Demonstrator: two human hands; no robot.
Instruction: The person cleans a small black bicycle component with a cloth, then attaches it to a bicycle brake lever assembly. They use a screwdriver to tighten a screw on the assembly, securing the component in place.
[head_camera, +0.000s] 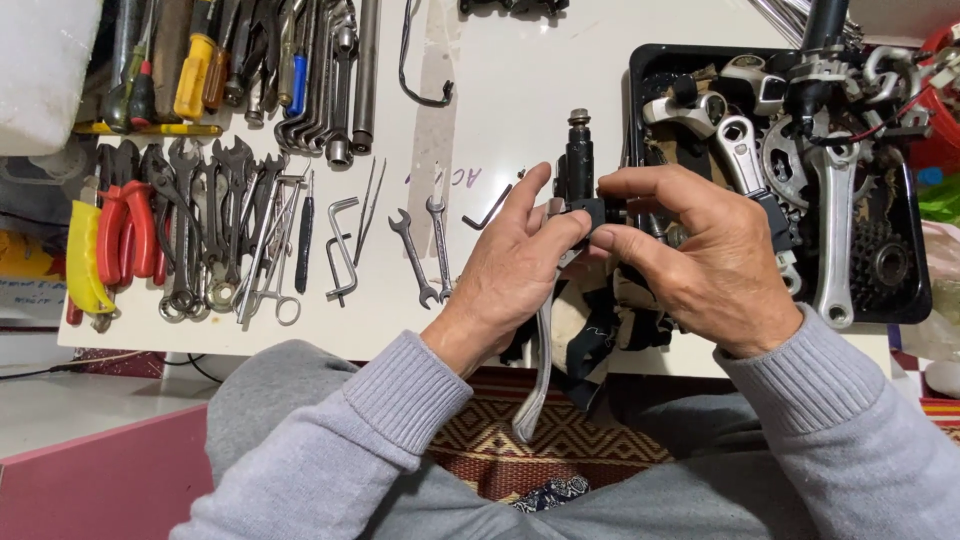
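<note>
Both my hands hold a black bicycle brake lever assembly (578, 175) above the near edge of the white table (520, 80). My left hand (510, 265) grips its body from the left, thumb on the black clamp. My right hand (700, 255) pinches the clamp from the right with thumb and forefinger. The silver lever blade (538, 370) hangs down toward my lap. A black and white rag (600, 325) lies under my hands on the table edge.
Two small spanners (425, 255), a hex key (488, 210) and an S-shaped key (342, 250) lie left of my hands. Pliers, wrenches and screwdrivers (200, 200) fill the table's left. A black tray (905, 300) of cranks, sprockets and parts sits at right.
</note>
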